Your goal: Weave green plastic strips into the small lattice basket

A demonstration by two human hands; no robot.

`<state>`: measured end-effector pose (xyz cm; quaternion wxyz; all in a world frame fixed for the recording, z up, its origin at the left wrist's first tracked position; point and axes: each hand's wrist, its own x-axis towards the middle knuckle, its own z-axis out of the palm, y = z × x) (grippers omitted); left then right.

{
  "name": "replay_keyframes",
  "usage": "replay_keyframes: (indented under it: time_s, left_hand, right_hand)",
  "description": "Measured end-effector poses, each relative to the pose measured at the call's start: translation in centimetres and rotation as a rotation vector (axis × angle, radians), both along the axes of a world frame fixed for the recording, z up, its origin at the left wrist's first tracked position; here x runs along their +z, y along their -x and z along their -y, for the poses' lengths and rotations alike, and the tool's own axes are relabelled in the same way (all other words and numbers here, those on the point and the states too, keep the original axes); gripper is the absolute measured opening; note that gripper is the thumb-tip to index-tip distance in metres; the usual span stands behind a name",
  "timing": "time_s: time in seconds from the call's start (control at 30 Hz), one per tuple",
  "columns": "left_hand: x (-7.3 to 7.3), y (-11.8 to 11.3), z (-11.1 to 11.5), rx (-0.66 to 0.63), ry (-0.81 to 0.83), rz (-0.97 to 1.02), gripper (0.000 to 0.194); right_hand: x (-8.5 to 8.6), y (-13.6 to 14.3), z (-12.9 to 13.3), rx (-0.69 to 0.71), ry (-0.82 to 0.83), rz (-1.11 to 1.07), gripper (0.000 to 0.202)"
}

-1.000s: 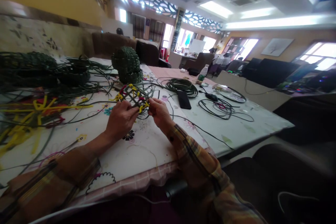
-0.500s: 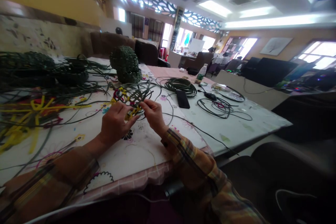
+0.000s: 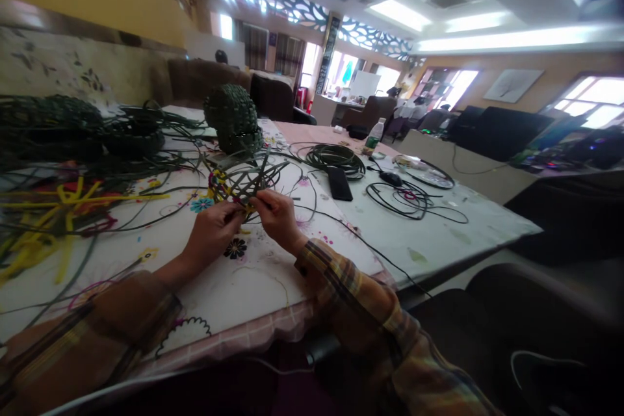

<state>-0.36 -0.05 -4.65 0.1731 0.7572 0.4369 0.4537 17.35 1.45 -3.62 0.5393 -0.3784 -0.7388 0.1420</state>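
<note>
A small woven piece [image 3: 223, 183] of dark green, yellow and red strips is between my hands, its loose green ends fanning up and away from me. My left hand [image 3: 214, 227] is closed on its near left edge, thumb against the fingers. From the right, my right hand [image 3: 277, 213] pinches the near edge close to the left fingertips. The fingers hide most of the gripped part, so the exact strip in each pinch is unclear. Just beyond the piece stands a dark green woven form [image 3: 233, 118].
Yellow strips [image 3: 68, 201] and a heap of dark green weaving [image 3: 53, 123] lie at the left. Farther right are a coil of green strip [image 3: 336, 159], a phone [image 3: 340, 184], a bottle [image 3: 374, 136] and a smaller loose coil [image 3: 397, 200]. The table's near edge [image 3: 244, 331] has a pink cloth.
My right hand has shifted slightly left and toward me. My left thumb has drawn in from outstretched to a pinch, and the woven piece has turned, its green ends standing higher.
</note>
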Motion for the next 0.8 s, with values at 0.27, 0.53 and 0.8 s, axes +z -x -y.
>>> replay_keyframes:
  time_s: [0.27,0.53,0.8]
  left_hand:
    - [-0.4,-0.4,0.3,0.136,0.252,0.450,0.035]
    - [2.8,3.4,-0.4,0.378,-0.358,0.159,0.017]
    - [6.1,6.4,-0.5,0.247,-0.133,0.123,0.026]
  right_hand:
    - [-0.5,-0.4,-0.7,-0.027,0.012,-0.028,0.038]
    - [-0.5,-1.5,-0.2,0.033,-0.098,0.169,0.040]
    - [-3.5,-3.0,2.4,0.273,-0.657,0.832,0.022]
